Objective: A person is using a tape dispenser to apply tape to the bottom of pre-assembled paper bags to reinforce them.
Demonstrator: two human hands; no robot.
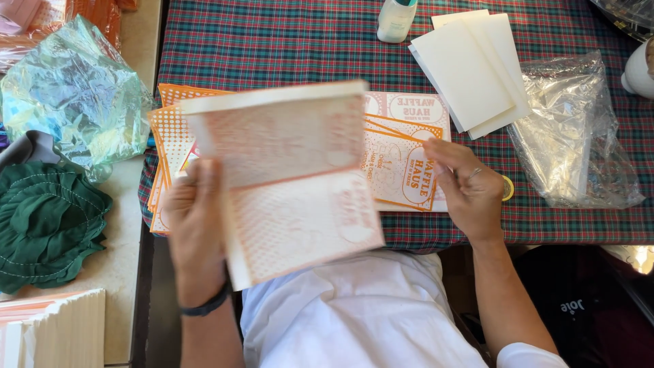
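Holding a folded orange-printed card [286, 184] above the table edge, the left hand [194, 225] is clamped on the card's lower left side, thumb in front; the card is motion-blurred. The right hand [470, 191] rests with fingers pressed on a stack of printed orange sheets [398, 174] lying flat on the plaid tablecloth [286, 48]; it grips nothing. Just beside that hand lies a yellow tape roll [508, 188]. Blank cream envelopes [473, 71] lie beyond, beside a clear plastic bag [572, 136]. A white bottle [396, 19] stands at the far edge.
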